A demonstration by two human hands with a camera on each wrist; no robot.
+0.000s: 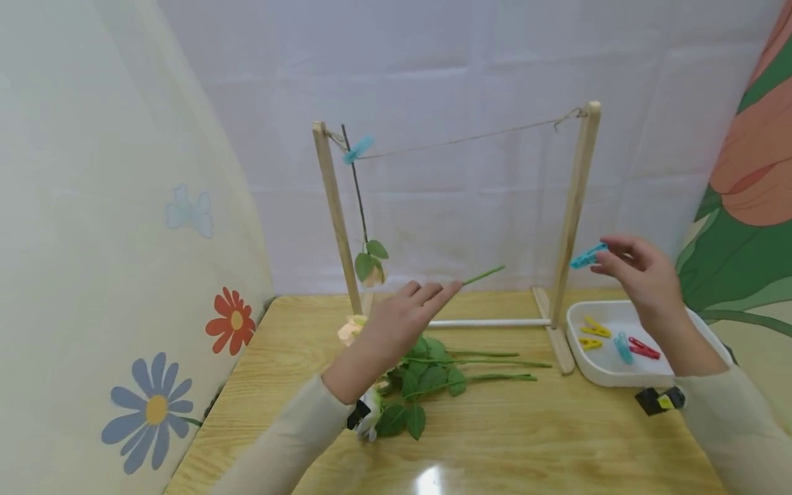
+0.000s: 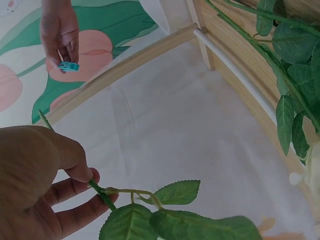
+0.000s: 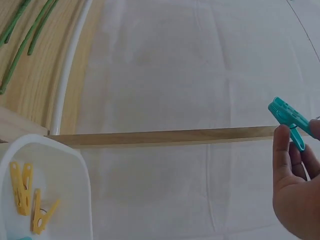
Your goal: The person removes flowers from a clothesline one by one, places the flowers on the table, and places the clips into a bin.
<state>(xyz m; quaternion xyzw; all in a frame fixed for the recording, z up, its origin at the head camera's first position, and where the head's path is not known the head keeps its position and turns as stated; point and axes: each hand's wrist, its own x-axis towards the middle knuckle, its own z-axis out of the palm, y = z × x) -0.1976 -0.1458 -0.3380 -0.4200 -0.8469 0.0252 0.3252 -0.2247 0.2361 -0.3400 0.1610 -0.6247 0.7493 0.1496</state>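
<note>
My left hand (image 1: 402, 320) pinches the green stem (image 2: 102, 195) of an artificial flower between thumb and fingers; leaves (image 2: 175, 192) show beside the fingertips, and its bloom is hidden in the head view. Out to the right, my right hand (image 1: 646, 282) holds a teal clothespin (image 3: 290, 117) by its handles, above the tray. A twine line (image 1: 458, 141) runs between two wooden posts. At its left end another teal clothespin (image 1: 357, 150) grips a dark stem (image 1: 357, 192), and that flower hangs bloom down with green leaves (image 1: 371, 260).
A white tray (image 1: 594, 375) at right holds yellow clothespins (image 1: 595, 328), a red clothespin (image 1: 643, 348) and a teal one (image 1: 623, 348). Several flowers with green stems (image 1: 501, 362) lie on the wooden table (image 1: 495, 440) under my left arm. The right post (image 1: 577, 213) stands between my hands.
</note>
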